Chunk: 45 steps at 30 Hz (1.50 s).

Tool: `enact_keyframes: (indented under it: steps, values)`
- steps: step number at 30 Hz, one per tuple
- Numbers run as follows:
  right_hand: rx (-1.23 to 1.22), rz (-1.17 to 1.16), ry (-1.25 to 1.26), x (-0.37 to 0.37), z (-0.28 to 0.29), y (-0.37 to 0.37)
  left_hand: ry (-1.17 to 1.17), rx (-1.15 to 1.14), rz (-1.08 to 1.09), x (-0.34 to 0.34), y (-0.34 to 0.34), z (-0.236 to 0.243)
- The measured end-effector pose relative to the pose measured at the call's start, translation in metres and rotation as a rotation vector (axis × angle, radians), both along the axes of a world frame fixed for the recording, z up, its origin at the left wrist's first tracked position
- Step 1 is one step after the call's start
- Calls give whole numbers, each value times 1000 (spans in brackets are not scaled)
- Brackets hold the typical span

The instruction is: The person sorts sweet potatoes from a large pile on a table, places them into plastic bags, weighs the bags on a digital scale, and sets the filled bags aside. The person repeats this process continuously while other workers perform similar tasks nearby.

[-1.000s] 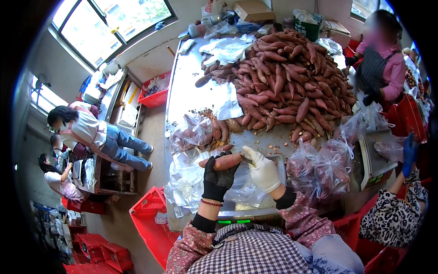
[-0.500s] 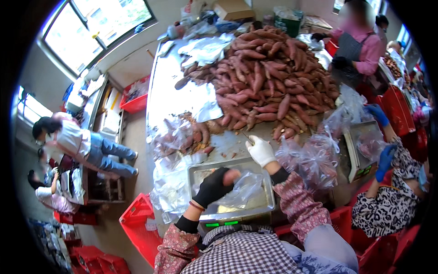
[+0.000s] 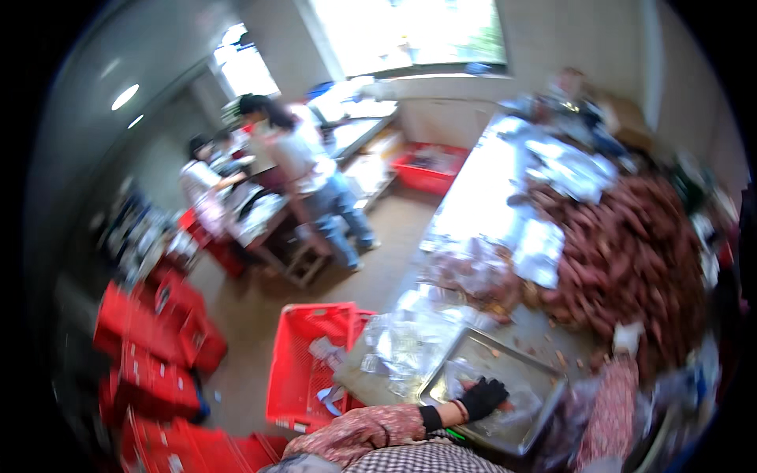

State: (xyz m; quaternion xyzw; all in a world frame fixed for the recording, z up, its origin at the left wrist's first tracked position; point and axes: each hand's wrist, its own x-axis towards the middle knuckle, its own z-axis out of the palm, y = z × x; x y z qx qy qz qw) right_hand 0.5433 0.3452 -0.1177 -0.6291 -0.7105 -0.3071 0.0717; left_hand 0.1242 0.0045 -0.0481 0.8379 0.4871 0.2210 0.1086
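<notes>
Heap of sweet potatoes (image 3: 631, 264) by one hand, metal tray (image 3: 516, 372) by the other

The heap covers the tabletop (image 3: 538, 331) toward its right edge; the tray lies at the near edge. The right hand (image 3: 628, 337), white-gloved, is against the heap's near side; blur leaves me unable to tell whether it grips anything. The left hand (image 3: 485, 400), black-gloved, is over the tray, fingers curled, a reddish lump (image 3: 503, 406) showing beside them; whether it is held, I cannot tell.

Pulling from low in the heap could, I judge, set sweet potatoes rolling toward the near edge. The clear bag (image 3: 457, 377) in the tray could snag on the glove.

Thin plastic bags (image 3: 406, 335) crowd the near left corner, against the tray. More bags (image 3: 576, 406), contents unclear, narrow the way between tray and heap. A red crate (image 3: 311, 327) stands just off that corner.
</notes>
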Motion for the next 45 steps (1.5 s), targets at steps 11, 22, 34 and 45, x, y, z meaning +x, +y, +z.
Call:
enact_keyframes:
  steps: [11, 22, 34, 45]
  values:
    - [-1037, 169, 2318, -90, 107, -137, -263, -465, 76, -25, 0, 69]
    - [-870, 414, 1679, -258, 206, -292, -1629, -717, 229, -31, 40, 127]
    - [-585, 638, 915, -279, 237, -276, -736, -158, 218, -31, 27, 131]
    - [-539, 423, 1201, -267, 218, -261, -2114, -1042, 205, -84, 50, 86]
